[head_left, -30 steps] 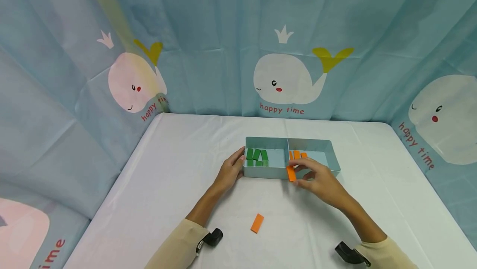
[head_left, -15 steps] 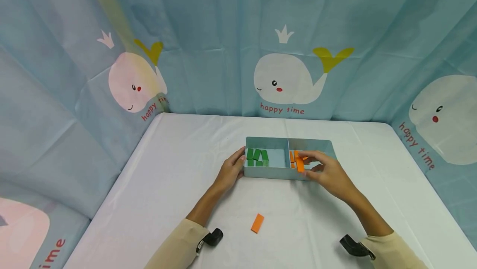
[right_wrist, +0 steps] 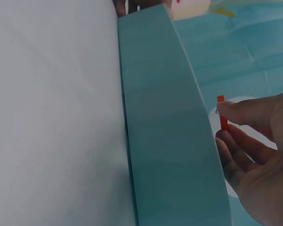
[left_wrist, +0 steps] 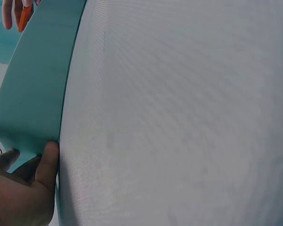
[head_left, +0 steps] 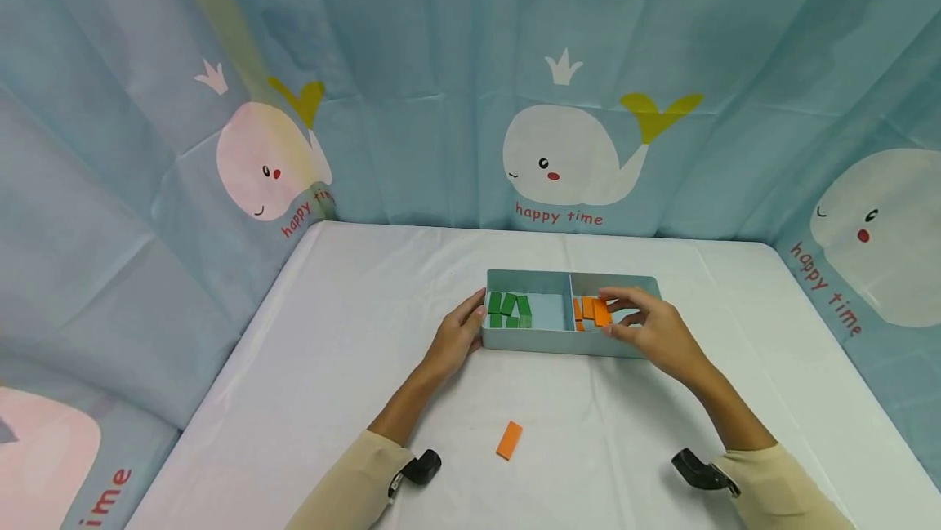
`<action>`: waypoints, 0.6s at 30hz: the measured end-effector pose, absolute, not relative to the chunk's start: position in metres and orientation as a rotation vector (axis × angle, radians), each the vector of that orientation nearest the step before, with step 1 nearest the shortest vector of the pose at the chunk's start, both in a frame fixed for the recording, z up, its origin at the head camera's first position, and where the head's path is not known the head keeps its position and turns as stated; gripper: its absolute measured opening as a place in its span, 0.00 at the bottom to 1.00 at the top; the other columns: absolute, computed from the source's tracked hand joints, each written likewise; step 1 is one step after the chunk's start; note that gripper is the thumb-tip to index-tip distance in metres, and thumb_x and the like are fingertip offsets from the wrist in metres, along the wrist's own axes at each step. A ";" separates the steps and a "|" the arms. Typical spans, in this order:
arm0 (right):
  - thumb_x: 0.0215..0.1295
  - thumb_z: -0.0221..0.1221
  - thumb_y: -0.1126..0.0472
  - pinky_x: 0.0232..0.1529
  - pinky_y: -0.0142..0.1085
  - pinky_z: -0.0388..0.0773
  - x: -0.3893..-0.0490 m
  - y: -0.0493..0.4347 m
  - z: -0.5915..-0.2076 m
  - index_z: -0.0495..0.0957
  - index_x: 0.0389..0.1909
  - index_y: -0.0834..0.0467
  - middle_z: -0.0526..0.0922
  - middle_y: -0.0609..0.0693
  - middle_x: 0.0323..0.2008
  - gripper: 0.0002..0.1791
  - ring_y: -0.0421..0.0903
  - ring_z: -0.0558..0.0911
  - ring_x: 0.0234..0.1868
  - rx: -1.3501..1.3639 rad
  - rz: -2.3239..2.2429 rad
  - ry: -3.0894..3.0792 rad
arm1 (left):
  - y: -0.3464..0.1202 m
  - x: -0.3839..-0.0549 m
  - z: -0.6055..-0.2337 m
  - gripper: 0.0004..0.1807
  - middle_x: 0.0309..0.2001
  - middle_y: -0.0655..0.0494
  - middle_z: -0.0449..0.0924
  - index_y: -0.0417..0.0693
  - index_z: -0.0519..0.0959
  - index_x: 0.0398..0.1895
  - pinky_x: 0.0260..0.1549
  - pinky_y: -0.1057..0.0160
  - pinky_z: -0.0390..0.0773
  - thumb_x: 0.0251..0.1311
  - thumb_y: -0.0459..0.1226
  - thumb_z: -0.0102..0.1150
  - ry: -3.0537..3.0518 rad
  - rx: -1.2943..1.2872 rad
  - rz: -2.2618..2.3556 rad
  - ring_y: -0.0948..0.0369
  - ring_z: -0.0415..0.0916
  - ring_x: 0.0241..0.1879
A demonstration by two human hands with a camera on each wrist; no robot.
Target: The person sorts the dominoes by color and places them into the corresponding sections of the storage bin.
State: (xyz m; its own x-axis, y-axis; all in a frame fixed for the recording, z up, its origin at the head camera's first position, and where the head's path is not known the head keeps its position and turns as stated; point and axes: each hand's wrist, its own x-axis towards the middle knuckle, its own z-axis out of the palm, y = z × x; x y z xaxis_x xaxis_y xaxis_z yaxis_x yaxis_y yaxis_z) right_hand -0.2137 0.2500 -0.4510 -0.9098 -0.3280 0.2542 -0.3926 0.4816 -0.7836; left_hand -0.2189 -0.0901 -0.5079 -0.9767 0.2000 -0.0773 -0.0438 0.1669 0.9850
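Observation:
A blue-green two-compartment box [head_left: 544,340] stands on the table. My left hand [head_left: 450,340] grips its left end, with the fingers bent at the box corner in the left wrist view. My right hand [head_left: 662,338] is over the right compartment and pinches an orange rectangular block [head_left: 602,313] between thumb and fingers. In the right wrist view that block [right_wrist: 223,122] shows upright above the box's front wall [right_wrist: 170,117]. Several orange blocks [head_left: 588,306] lie in the right compartment beside the divider. Several green blocks [head_left: 509,304] sit in the left compartment.
One loose orange block [head_left: 509,440] lies on the white tablecloth [head_left: 353,334] in front of the box, between the forearms. A light blue curtain [head_left: 412,154] printed with whales hangs behind and at the sides of the table.
My right hand has moved right and away from me with the orange block, from the box's front wall to over the right compartment. The left hand keeps its place on the box.

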 end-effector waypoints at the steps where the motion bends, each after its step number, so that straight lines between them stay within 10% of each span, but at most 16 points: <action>1: 0.66 0.73 0.68 0.49 0.24 0.83 -0.215 0.251 -0.451 0.80 0.67 0.56 0.82 0.57 0.64 0.29 0.52 0.82 0.57 0.640 1.426 -2.649 | -0.090 -0.219 -0.508 0.32 0.84 0.52 0.57 0.54 0.56 0.86 0.69 0.42 0.76 0.86 0.51 0.42 2.247 0.156 1.906 0.47 0.58 0.81; 18: 0.66 0.71 0.69 0.49 0.27 0.84 -0.237 0.256 -0.450 0.79 0.67 0.60 0.85 0.58 0.61 0.28 0.56 0.85 0.57 0.593 1.420 -2.784 | -0.090 -0.219 -0.507 0.32 0.84 0.54 0.57 0.56 0.56 0.86 0.70 0.42 0.75 0.86 0.51 0.42 2.246 0.162 1.910 0.49 0.57 0.82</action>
